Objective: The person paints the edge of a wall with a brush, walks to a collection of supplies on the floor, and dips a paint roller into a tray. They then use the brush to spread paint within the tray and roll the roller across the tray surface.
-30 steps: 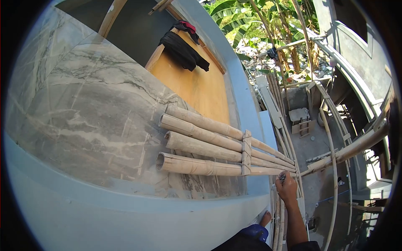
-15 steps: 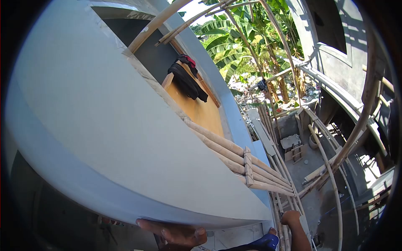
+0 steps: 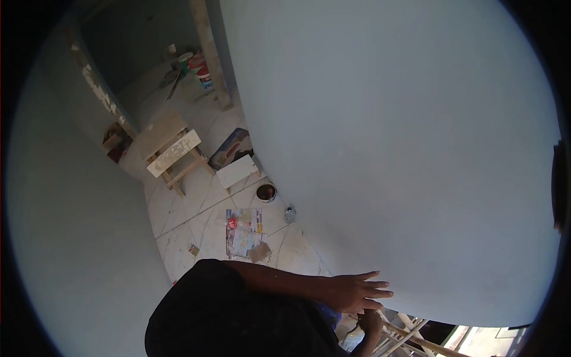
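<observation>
My left hand (image 3: 358, 293) has its fingers spread against the lower part of the pale grey-blue wall (image 3: 410, 166), with nothing held in it. The bare forearm comes out of a black sleeve (image 3: 238, 309) at the bottom of the view. Just below it, my right hand (image 3: 370, 322) is closed beside the bamboo poles (image 3: 410, 333); what it grips is hidden.
On the tiled floor lie newspaper sheets (image 3: 241, 241) and a cardboard piece (image 3: 259, 252). A round can (image 3: 266, 191) and a small bottle (image 3: 289, 214) stand by the wall. Farther off are a wooden stool (image 3: 173, 153), a white board (image 3: 237, 172) and buckets (image 3: 201, 72).
The view has swung from the outdoor scaffold to the tiled interior. My left hand now shows spread on the wall, and my black sleeve has come into view.
</observation>
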The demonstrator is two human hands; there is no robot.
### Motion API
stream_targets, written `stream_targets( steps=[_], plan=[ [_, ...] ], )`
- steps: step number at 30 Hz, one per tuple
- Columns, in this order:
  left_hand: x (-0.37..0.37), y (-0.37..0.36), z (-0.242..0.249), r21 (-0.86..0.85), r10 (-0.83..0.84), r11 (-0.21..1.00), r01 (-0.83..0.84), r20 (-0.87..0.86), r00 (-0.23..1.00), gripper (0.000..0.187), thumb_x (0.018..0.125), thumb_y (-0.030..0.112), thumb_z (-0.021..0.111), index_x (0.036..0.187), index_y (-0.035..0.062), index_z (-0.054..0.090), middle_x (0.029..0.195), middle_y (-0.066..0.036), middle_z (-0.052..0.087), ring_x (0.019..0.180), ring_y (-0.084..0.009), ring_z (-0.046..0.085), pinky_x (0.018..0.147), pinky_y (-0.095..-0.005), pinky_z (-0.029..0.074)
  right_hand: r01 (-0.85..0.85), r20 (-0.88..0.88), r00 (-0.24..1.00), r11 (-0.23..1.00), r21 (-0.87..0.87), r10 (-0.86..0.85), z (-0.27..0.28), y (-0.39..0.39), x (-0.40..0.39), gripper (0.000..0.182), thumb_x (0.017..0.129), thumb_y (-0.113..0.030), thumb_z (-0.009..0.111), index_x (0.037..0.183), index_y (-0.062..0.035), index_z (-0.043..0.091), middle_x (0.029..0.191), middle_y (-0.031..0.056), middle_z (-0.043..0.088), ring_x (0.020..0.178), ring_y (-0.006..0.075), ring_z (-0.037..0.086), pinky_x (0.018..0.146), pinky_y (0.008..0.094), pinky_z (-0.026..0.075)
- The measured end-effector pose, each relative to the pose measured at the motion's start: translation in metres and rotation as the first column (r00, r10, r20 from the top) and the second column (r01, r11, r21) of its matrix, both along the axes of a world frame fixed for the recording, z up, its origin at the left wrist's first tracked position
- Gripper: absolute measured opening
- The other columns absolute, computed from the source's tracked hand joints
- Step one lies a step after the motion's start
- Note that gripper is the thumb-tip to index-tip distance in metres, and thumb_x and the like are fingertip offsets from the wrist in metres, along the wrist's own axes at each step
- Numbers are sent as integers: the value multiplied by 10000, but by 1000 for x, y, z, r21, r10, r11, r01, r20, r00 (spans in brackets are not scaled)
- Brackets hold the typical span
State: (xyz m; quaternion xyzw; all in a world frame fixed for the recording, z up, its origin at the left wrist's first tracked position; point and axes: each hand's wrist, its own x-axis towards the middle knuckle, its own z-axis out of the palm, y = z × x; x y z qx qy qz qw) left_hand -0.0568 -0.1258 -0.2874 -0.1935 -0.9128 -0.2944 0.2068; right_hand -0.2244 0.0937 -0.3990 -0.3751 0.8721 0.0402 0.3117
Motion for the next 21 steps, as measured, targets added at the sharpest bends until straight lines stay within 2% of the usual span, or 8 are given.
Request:
stream_targets(
  steps=[2,5,7,10,11,14,18,21],
  plan=[
    [81,-35,-72,99,206,959,-265,399,893,547,992,321,632,1476,101,502,1621,-170,378,1509,-345,348,1234,-604,249,-54,-14,998,994,98,56,26,-51,42,483,849,-388,672,1156,-15,675,1061,271,726,1036,448,697,919,551,540],
    [224,-70,-179,-177,546,639,-748,789,280,608,975,388,636,1497,110,495,1609,-193,392,1461,-393,399,1187,-609,305,-291,-55,954,955,58,294,35,-117,89,449,853,-388,646,1055,13,656,966,277,732,943,462,715,841,552,567],
    [329,-67,-239,-430,578,336,-838,797,-177,597,937,436,678,1407,89,559,1519,-224,473,1384,-455,460,1114,-681,345,-416,-89,903,908,53,419,52,-175,123,425,853,-373,653,1029,13,636,910,264,734,882,463,719,791,544,573],
    [458,-11,-302,-468,544,-214,-858,672,-502,460,935,411,686,1243,78,614,1234,-162,620,1159,-374,629,991,-596,475,-574,-99,818,817,-56,567,58,-249,165,386,879,-344,630,1032,9,608,859,255,727,828,465,714,756,557,563],
    [485,12,-304,-525,403,-224,-821,717,-569,461,940,406,685,1255,78,612,1248,-165,619,1155,-378,633,982,-573,488,-599,-88,801,797,-77,593,55,-268,175,376,888,-338,624,1032,8,602,851,252,724,819,466,711,751,556,561],
    [525,88,-314,-530,85,-311,-789,811,-579,533,937,438,666,1311,62,620,1318,-189,638,1207,-386,631,1010,-549,495,-674,-81,738,727,-129,670,37,-320,203,355,903,-320,622,1035,8,591,835,245,721,811,464,708,742,549,559],
    [520,194,-369,-404,-140,-513,-758,910,-390,660,911,525,675,1332,18,646,1326,-245,659,1237,-374,634,1069,-453,488,-696,-34,700,671,-257,713,13,-372,227,318,925,-283,631,1038,9,580,831,240,718,820,456,710,733,529,559],
    [501,242,-431,-234,-223,-759,-607,970,-95,571,908,496,720,1137,-27,728,1086,-190,756,1047,-321,708,912,-435,541,-711,-33,669,626,-320,742,6,-414,255,335,954,-319,675,1031,-8,578,846,228,718,803,451,707,725,525,559]
  ],
)
